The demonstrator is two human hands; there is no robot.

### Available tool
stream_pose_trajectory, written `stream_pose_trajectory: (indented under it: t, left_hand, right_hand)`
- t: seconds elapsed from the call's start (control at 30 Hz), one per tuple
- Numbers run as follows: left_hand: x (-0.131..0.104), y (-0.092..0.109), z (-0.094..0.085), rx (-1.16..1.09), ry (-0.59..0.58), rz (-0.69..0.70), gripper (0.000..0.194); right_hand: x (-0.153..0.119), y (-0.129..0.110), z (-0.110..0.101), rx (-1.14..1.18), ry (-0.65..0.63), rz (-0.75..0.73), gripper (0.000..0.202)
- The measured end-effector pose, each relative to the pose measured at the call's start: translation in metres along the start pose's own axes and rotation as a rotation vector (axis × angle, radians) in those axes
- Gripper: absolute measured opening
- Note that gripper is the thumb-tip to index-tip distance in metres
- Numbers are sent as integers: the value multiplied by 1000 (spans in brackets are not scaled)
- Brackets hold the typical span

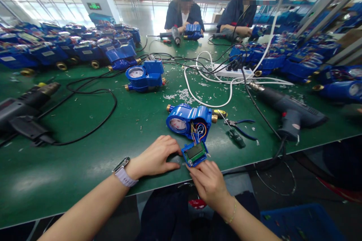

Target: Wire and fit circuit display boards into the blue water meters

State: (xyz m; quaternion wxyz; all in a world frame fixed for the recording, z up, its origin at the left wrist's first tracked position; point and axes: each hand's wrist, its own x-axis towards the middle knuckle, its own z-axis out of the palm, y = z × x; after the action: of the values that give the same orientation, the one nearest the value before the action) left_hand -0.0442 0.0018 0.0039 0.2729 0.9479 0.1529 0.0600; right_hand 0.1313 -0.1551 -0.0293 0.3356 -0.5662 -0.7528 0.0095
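Observation:
A blue water meter (183, 118) with brass ends lies on the bench in front of me, its round dial facing up and its square compartment uncovered. Coloured wires (199, 131) run from that compartment to a small display module (195, 153), a green board with a grey screen in a blue frame. My right hand (209, 180) pinches the module's lower edge at the front of the bench. Just left of it, my left hand (160, 154) rests on the green surface, thumb apart from the curved fingers; its fingertips come close to the module, and I cannot tell whether they touch.
Pliers (243, 123) and a yellow-black screwdriver (220, 113) lie right of the meter. Heat guns (294, 109) with trailing cables flank the work area. Another meter (145, 75), a white power strip (230, 70) and rows of meters (48, 51) stand farther back. Two co-workers (183, 15) sit opposite.

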Motion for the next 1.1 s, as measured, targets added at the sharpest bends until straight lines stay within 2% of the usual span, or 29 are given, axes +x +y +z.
stream_pose_trajectory:
  t: [0.13,0.27,0.57,0.73,0.93,1.1]
  left_hand:
    - [-3,-3,-4,-24,-7,7,18]
    - [-2,-2,-3,-42,-4,24,7]
    - [0,8,-1,-92,-33,48,11]
    - [1,11,4,-143,-23,57,11]
    - [1,13,10,-77,-2,72,15]
    - [1,6,7,-34,54,73,14]
  right_hand:
    - [2,-4,1,-55,-33,-16,28]
    - [-1,-3,-3,-49,-31,-48,24]
    - [-16,7,-4,6,28,-112,23]
    - [-16,7,-3,67,52,-81,21]
    - [-13,6,-3,113,64,-43,18]
    - [-10,4,0,106,61,0,20]
